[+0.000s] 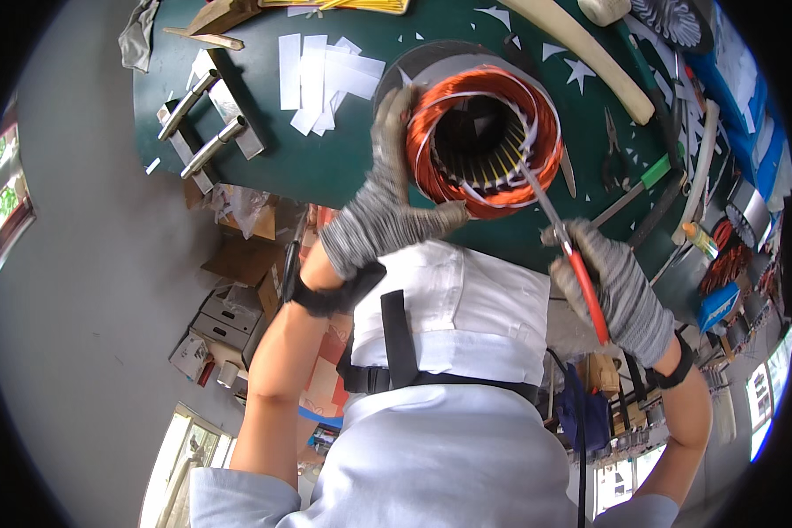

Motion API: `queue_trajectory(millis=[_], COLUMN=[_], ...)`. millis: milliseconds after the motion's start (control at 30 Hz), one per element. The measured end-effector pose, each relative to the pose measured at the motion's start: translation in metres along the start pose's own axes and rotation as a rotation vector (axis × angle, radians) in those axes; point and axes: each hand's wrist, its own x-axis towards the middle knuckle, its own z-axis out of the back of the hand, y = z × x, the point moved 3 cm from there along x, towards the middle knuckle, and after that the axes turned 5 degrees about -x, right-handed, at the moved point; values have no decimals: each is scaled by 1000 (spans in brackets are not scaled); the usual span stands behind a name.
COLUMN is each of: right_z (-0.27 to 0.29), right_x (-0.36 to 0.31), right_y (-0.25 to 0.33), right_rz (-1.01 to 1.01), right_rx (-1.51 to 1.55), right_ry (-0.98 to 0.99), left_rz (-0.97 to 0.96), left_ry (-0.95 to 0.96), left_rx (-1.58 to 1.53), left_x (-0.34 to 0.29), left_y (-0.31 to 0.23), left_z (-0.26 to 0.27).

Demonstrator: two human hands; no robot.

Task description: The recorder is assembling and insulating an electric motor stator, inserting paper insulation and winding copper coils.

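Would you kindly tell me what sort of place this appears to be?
Probably a motor-winding or repair workshop: a stator-like ring of red-orange coils sits on a green workbench, with pliers and cut white strips lying nearby.

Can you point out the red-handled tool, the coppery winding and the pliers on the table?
Red-handled tool [581, 274]: head view, on its red handle.
Coppery winding [543, 114]: head view, on its right side.
Pliers [613, 151]: head view, near the pivot.
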Motion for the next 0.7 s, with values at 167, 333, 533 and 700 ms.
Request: queue_trajectory(millis=[167,333,533,700], right_z=[-1,18,13,15], right_x=[2,14,29,34], right_y=[18,46,57,48], right_rz=[190,16,144,214], right_rx=[-381,-546,-563,-549], right_ry=[83,277,393,352], left_rz=[-19,-13,-94,-141], left_ry=[-351,-377,-343,-407], left_rx=[-340,-365,-53,39], left_x=[-23,-20,-24,-24], left_y=[4,4,23,23], left_z=[-50,-54,-47,-46])
